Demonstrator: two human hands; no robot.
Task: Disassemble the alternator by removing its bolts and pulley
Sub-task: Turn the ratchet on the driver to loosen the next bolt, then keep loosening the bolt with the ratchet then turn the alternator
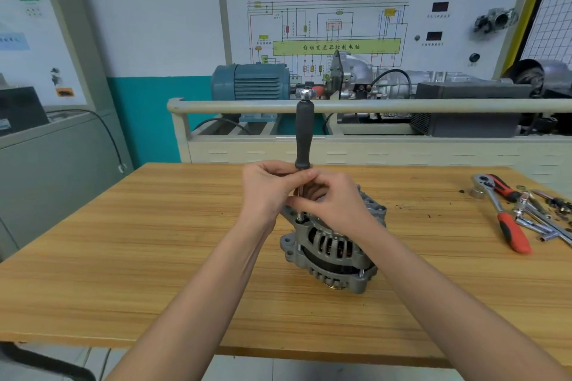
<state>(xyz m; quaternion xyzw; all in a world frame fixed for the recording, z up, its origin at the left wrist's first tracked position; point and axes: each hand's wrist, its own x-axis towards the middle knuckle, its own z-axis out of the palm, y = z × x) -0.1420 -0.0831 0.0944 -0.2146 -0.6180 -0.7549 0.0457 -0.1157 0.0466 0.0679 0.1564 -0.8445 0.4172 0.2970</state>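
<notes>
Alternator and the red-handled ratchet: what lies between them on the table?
Only bare table between alternator and ratchet, in the head view.

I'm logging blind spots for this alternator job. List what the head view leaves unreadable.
- Driver shaft: mostly hidden by the left hand and right hand gripping it.
- Alternator top: covered by both hands; a pulley there cannot be confirmed.
- Bolt under the driver tip: too small to judge how far out.
- Small parts by the ratchet: too small and cut by the right edge.
</notes>
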